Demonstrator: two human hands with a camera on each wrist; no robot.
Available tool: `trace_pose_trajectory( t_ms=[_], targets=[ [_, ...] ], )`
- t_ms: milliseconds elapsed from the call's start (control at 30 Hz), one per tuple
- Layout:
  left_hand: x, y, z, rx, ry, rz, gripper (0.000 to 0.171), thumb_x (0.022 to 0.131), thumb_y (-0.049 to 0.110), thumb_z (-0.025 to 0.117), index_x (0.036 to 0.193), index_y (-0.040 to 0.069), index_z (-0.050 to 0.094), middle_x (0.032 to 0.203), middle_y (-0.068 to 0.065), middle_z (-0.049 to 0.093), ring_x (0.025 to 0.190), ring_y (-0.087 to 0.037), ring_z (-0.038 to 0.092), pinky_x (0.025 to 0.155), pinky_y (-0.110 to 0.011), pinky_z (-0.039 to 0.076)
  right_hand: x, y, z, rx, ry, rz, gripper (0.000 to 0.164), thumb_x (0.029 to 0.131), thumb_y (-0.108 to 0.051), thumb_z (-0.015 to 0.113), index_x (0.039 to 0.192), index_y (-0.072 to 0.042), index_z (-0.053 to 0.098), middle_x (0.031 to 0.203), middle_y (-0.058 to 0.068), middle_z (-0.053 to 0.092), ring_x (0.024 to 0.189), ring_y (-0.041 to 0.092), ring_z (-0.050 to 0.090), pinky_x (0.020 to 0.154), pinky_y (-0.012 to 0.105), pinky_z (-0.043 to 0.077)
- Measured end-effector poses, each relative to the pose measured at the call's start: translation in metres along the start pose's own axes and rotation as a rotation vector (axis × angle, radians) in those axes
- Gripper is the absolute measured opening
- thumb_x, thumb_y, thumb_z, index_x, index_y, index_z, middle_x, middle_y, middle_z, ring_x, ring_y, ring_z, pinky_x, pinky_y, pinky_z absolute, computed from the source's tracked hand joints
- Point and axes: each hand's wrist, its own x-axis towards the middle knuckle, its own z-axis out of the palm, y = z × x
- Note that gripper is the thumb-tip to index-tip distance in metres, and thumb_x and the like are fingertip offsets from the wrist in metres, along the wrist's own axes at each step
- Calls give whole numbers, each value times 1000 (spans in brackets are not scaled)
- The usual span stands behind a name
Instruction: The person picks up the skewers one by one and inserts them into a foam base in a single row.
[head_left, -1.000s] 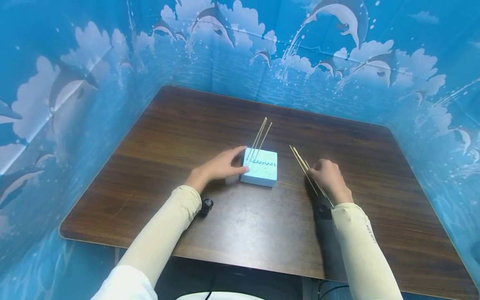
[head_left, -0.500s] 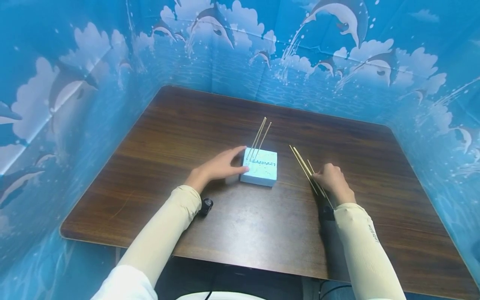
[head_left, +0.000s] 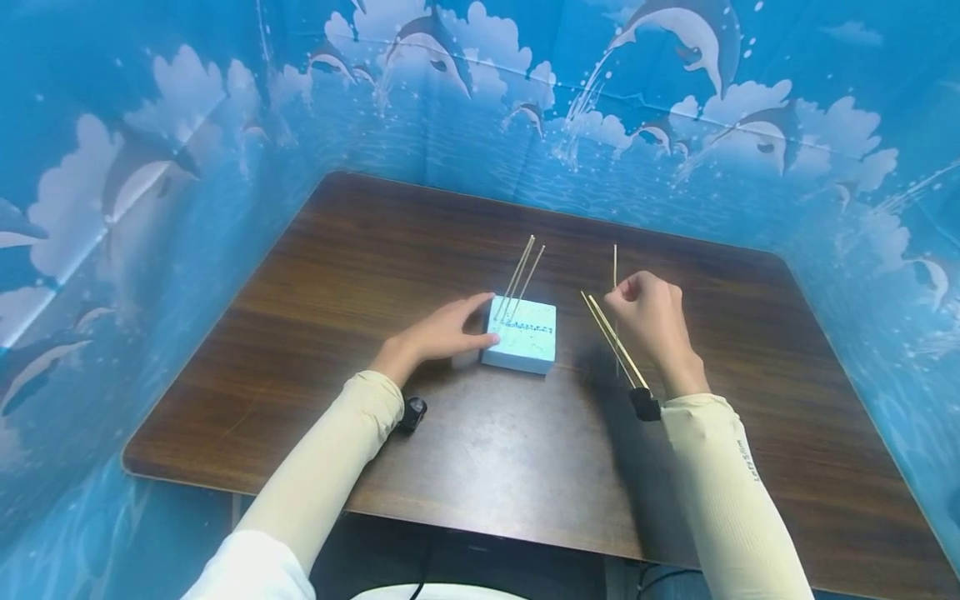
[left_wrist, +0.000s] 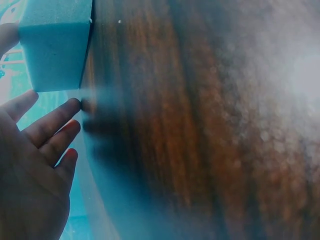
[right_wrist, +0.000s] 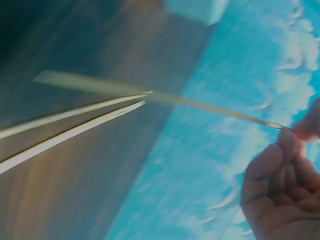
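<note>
A pale blue foam block sits mid-table with three thin bamboo skewers standing tilted in its top. My left hand rests at the block's left side, thumb at the near part and index fingertip at the far corner. In the left wrist view the other fingers of that hand are spread beside the foam block. With thumb and fingertips, my right hand pinches one bamboo skewer and holds it nearly upright. The pinched skewer points away from the fingers in the right wrist view.
More loose skewers lie on the brown wooden table right of the block, just left of my right hand. Black wrist cameras hang below both wrists, the left one close over the table. A blue dolphin-print cloth surrounds the table.
My right hand has lifted one skewer from the loose ones and moved up and slightly left, turning it nearly upright. The left hand and the block have stayed put.
</note>
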Motion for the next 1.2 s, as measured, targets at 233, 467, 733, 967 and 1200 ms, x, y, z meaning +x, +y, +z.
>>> trace_pose_trajectory(
  t_ms=[233, 467, 733, 967, 1200],
  targets=[
    [0, 1, 1, -7, 7, -5, 88, 91, 60, 59, 160, 21, 19, 164, -5, 24, 149, -28, 24, 121, -53, 21, 5, -50, 0, 179, 203, -102, 8, 84, -11, 60, 81, -5, 63, 70, 8, 65, 59, 18, 51, 54, 23, 38],
    [0, 1, 0, 1, 5, -11, 89, 91, 60, 59, 160, 22, 18, 164, -4, 23, 150, -27, 24, 121, -52, 21, 10, -78, 14, 289, 226, -222, 6, 83, -6, 63, 80, -1, 63, 73, 11, 68, 62, 16, 56, 57, 15, 40],
    [-1, 1, 1, -11, 7, -31, 90, 90, 62, 59, 160, 23, 18, 164, -5, 24, 149, -28, 24, 120, -55, 22, 10, -84, 27, 297, 163, -228, 4, 83, -6, 62, 80, -2, 63, 73, 9, 66, 64, 16, 56, 59, 18, 42],
    [1, 2, 1, -2, 6, -32, 90, 90, 62, 58, 160, 22, 19, 164, -6, 24, 149, -28, 25, 120, -54, 22, 9, -82, 33, 298, 136, -213, 4, 83, -6, 62, 81, -2, 63, 73, 9, 66, 65, 16, 56, 59, 18, 43],
    [1, 2, 1, -5, 9, -28, 89, 91, 62, 58, 160, 22, 19, 164, -6, 24, 149, -28, 25, 120, -54, 22, 10, -80, 37, 309, 134, -230, 4, 84, -3, 62, 80, -4, 62, 72, 9, 65, 64, 15, 55, 57, 16, 41]
  ],
)
